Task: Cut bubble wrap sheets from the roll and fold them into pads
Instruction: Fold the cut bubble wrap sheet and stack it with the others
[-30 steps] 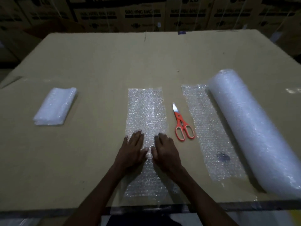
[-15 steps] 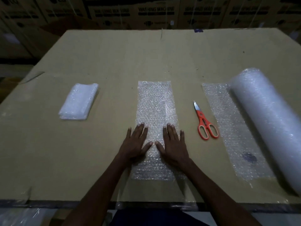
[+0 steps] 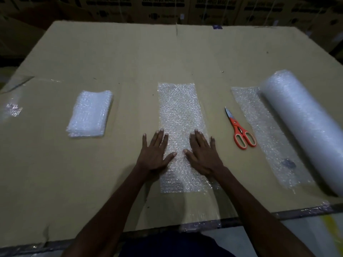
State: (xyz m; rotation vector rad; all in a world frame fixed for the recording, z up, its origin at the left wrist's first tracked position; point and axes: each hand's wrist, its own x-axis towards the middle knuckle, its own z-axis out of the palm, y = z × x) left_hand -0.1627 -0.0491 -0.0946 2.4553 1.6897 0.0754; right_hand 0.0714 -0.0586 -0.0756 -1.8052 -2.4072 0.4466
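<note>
Cardboard tabletop (image 3: 111,182) | bubble wrap sheet (image 3: 179,108) flat, clear, rectangular

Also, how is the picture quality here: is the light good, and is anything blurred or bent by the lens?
Head view: light is dim, and the boxes behind are nearly black; the wide lens bows the cardboard surface edges; the bubble wrap roll and folded pad glare pale; the print on the boxes is soft; the left hand, right hand and scissors stay fairly sharp.
</note>
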